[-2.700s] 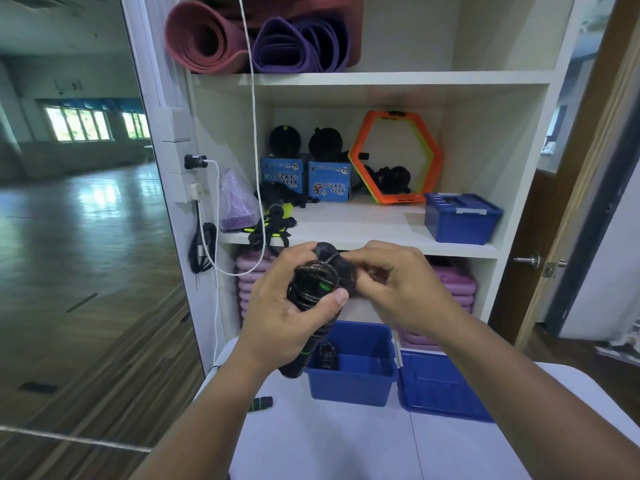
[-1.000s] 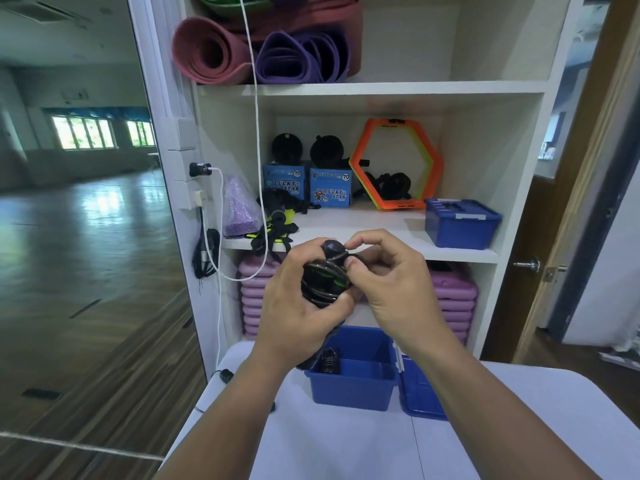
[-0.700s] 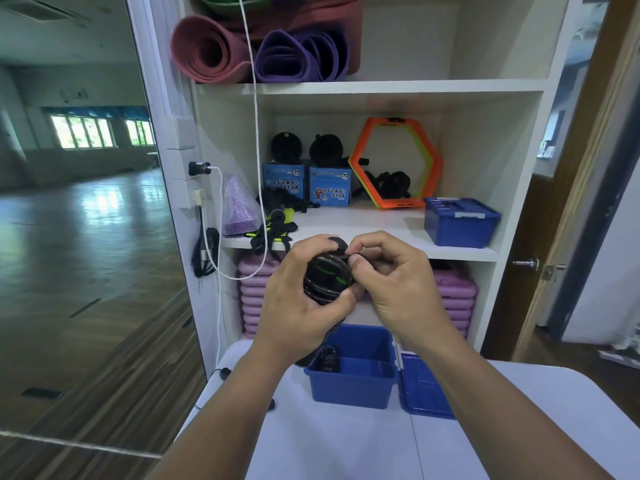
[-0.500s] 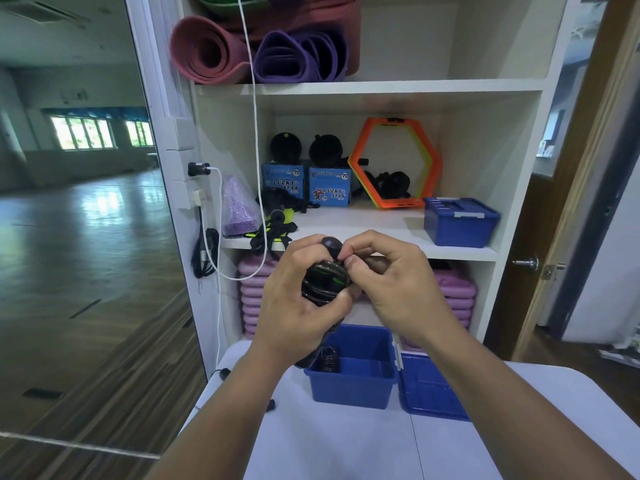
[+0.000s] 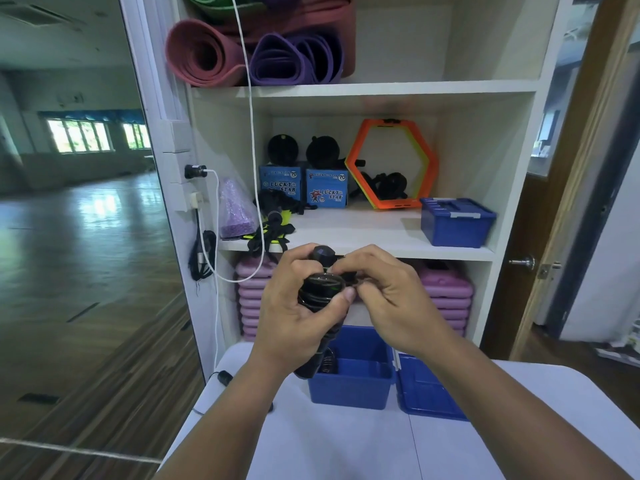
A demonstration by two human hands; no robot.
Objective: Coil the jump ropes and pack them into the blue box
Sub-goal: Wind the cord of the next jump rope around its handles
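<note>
Above the blue box [image 5: 349, 382], both hands grip the near-upright jump rope [image 5: 320, 292].

On the white worktop [image 5: 346, 445] the open blue plastic box [image 5: 349, 386] stands just before the white shelf unit [image 5: 381, 90], with its blue lid [image 5: 429, 396] lying touching it on the right. Above the box, the left hand [image 5: 294, 313] and right hand [image 5: 391, 299] meet around the black coiled jump rope with handles [image 5: 320, 289], the left hand on its left and the right hand on its right. Behind the hands, on the middle shelf, a closed blue lidded bin [image 5: 457, 221] sits at the right, an orange hexagonal ring [image 5: 391, 164] leans at the back left of it, and two blue cardboard boxes [image 5: 304, 188] stand further left; rolled pink and purple mats [image 5: 256, 53] lie on the shelf above.
</note>
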